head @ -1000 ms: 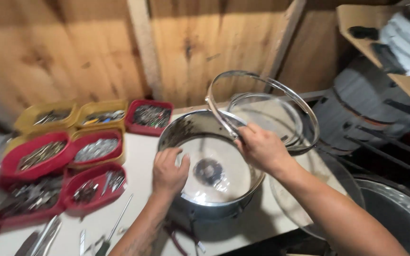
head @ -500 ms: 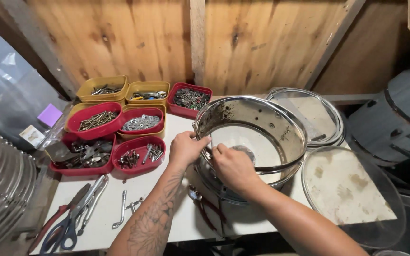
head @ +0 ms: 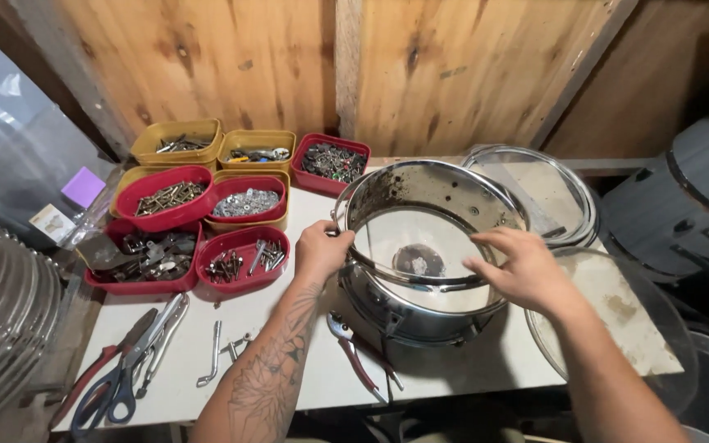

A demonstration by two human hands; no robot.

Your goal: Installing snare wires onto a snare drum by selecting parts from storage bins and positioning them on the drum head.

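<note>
Metal drum shell (head: 420, 316) sits on white table (head: 182, 361), tilted w/ open top toward the camera; clear skin inside has a dark patch at centre. Left hand (head: 320, 250) curled, gripping its left rim. Right hand (head: 520, 267) spread, fingers over the right rim. Red & yellow trays (head: 244, 258) to the left hold screws, washers, bolts. Pliers (head: 353, 349) lie just in front of shell.

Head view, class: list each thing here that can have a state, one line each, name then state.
Shiny metal snare drum shell: upright on the white table, clear head inside.
Left hand: gripping the shell's rim.
Right hand: open, over the rim.
Red oval screw tray: filled.
Orange-handled scissors: closed, lying flat.
</note>
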